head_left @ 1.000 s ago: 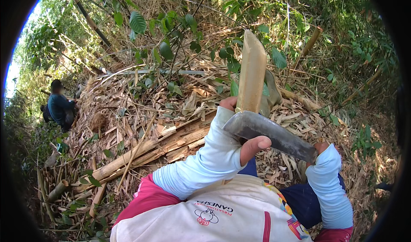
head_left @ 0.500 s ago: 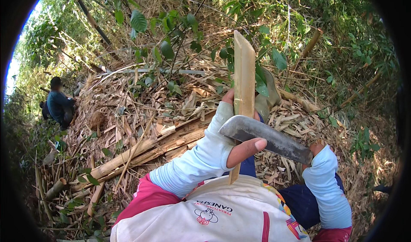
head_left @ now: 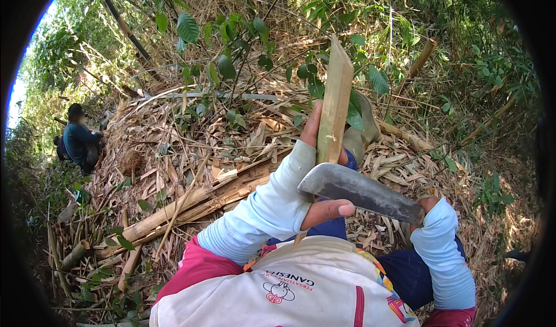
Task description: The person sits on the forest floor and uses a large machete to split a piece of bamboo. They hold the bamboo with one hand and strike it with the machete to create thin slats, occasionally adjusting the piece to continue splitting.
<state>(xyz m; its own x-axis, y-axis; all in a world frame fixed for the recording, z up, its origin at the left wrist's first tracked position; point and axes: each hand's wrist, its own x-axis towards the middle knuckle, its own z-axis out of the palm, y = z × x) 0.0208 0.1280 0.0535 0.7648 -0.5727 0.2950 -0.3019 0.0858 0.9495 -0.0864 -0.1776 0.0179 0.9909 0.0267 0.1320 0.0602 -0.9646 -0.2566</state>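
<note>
A split bamboo piece (head_left: 335, 95), pale yellow with a slanted pointed top, stands nearly upright in front of my body. My left hand (head_left: 325, 213) is closed on it, the fingers along its left side and the thumb stretched out to the right below the blade. The light blue sleeve covers most of that hand. In my right hand (head_left: 428, 204) is a machete (head_left: 365, 191) with a broad dark blade, its handle hidden in the grip. The blade points left and crosses in front of the lower bamboo piece; whether it touches is hard to tell.
Split bamboo poles (head_left: 191, 206) lie on the ground to the left, among dry shavings (head_left: 156, 147). A leafy sapling (head_left: 226, 66) grows ahead. A person (head_left: 81, 139) in dark clothes sits at the far left. A cut bamboo stump (head_left: 421, 58) leans at the back right.
The bamboo piece has tilted, its top now leaning right, and has turned a little in my left hand. My left thumb has shifted slightly down and left. The machete has hardly moved.
</note>
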